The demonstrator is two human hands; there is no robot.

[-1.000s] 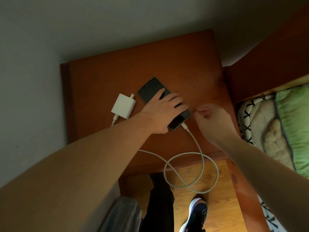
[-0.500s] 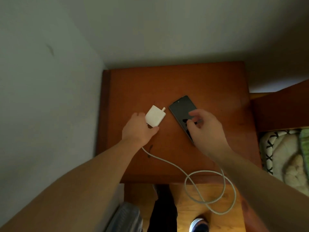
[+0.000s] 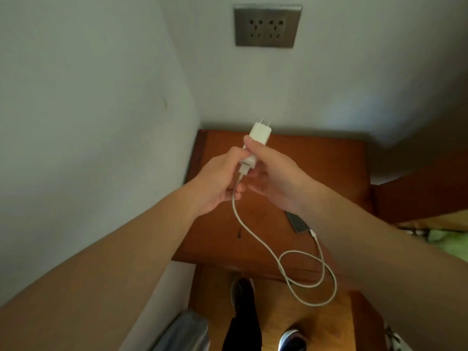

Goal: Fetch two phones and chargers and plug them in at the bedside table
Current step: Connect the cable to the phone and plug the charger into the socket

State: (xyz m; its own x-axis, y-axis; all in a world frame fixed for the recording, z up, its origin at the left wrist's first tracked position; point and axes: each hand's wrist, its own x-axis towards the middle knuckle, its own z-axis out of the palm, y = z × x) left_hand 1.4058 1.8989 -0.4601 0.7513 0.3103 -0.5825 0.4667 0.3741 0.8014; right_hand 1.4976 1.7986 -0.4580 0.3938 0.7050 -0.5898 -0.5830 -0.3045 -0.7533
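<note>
Both hands hold a white charger plug (image 3: pixel 259 134) above the wooden bedside table (image 3: pixel 316 168), its prongs pointing up at the wall. My left hand (image 3: pixel 219 183) grips its lower end where the white cable (image 3: pixel 255 239) leaves it. My right hand (image 3: pixel 272 173) pinches the plug's body. The cable loops over the table's front edge and runs into a dark phone (image 3: pixel 297 221), which lies on the table mostly hidden under my right forearm. A grey double wall socket (image 3: pixel 267 26) sits high on the wall above the table.
A white wall (image 3: pixel 88 110) closes in the table on the left. A wooden bed frame (image 3: pixel 417 193) and green bedding (image 3: pixel 453 239) lie to the right. Below are the wooden floor, my dark trouser leg (image 3: pixel 243 325) and shoes.
The charger plug has been lifted off the table by my left hand, and my right hand has left the phone and taken hold of the plug too. The view has tilted up to the socket.
</note>
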